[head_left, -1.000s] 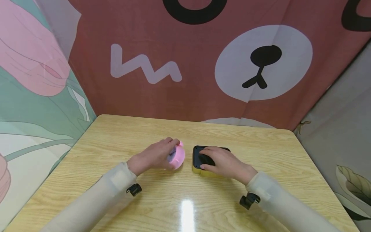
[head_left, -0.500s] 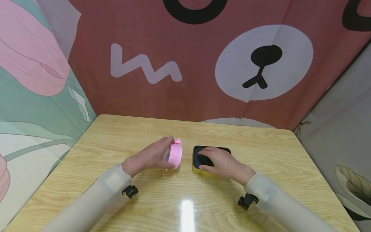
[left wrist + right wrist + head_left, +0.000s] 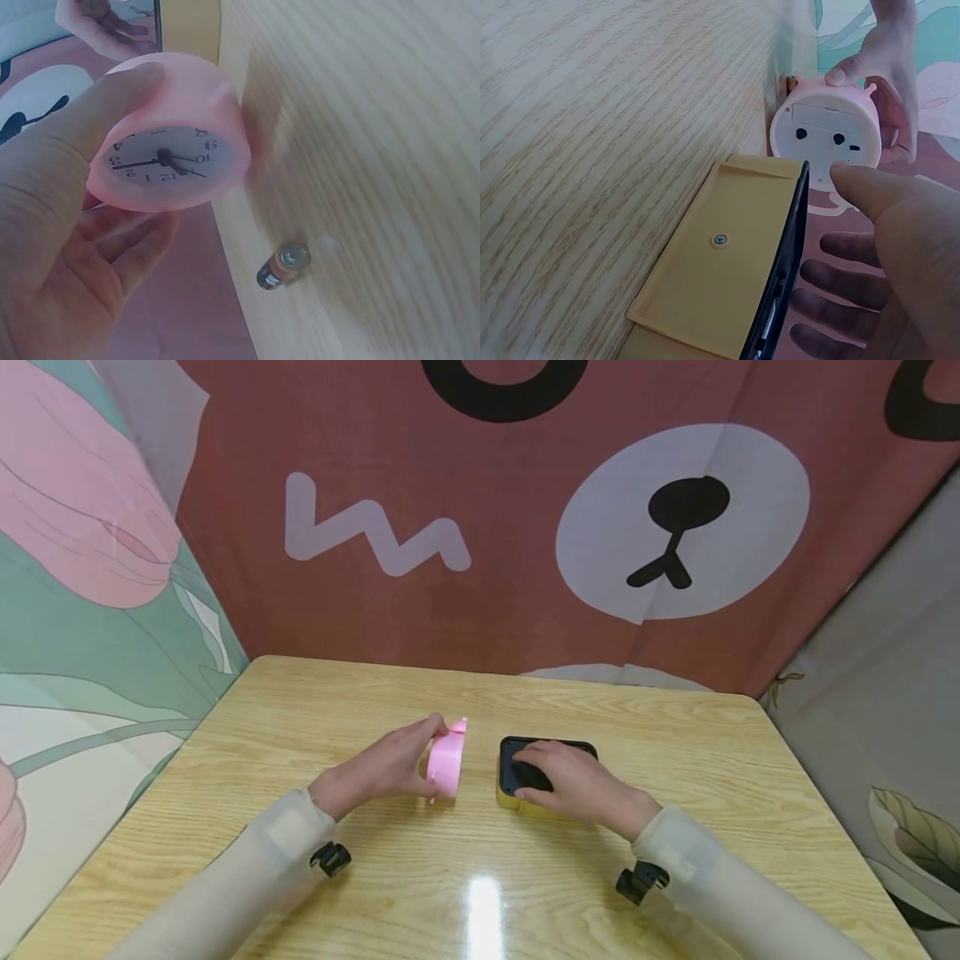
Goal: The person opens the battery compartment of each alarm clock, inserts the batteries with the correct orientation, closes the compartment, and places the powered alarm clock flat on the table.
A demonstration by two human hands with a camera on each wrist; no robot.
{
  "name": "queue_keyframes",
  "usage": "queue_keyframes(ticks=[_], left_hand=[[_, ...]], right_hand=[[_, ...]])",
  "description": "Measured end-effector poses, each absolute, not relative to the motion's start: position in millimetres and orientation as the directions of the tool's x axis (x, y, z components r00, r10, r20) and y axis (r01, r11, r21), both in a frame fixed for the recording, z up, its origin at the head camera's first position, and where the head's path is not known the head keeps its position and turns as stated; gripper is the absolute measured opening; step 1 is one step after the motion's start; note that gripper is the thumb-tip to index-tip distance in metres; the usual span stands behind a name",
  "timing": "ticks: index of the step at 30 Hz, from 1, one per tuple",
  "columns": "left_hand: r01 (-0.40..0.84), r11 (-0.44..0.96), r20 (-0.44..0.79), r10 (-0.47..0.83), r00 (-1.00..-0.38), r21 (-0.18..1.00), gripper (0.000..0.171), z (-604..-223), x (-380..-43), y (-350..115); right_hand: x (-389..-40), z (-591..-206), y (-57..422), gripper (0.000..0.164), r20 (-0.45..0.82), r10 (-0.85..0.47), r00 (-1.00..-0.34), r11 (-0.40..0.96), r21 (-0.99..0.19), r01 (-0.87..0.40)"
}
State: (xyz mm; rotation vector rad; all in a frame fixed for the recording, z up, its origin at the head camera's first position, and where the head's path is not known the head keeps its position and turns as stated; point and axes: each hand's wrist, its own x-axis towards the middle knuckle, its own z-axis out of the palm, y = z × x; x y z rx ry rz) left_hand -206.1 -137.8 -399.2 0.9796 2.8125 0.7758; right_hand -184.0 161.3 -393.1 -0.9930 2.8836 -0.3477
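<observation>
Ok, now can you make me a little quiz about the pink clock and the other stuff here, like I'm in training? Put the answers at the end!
1. Pick one: what is the left hand holding?
A) a spoon
B) a clock
C) a cup

2. True or false: the battery in the left wrist view is between the left hand's fingers.

3. Fill the gap: the yellow-and-black box is nearest the person's ____ hand.

Key:
1. B, the pink clock.
2. False, it is on the table.
3. Right: the right hand is over the box in the head view.
</observation>
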Motion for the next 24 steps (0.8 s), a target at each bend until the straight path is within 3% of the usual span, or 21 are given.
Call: queue_keyframes(ticks=[10,24], left_hand=[[0.553,0.676,0.093,0.590,-0.802,0.487,0.070,-399.0,-202.0,-138.3],[0.599,0.696,0.110,0.612,-0.783,0.396,0.079,-397.9,-198.6,-137.4]], right_hand=[[-184.0,-392.5,161.0,0.053,0.001,-0.615,-0.788,0.766,-0.236,-0.598],[-183.5,-392.5,162.2,0.053,-0.004,-0.617,-0.787,0.767,-0.231,-0.599]])
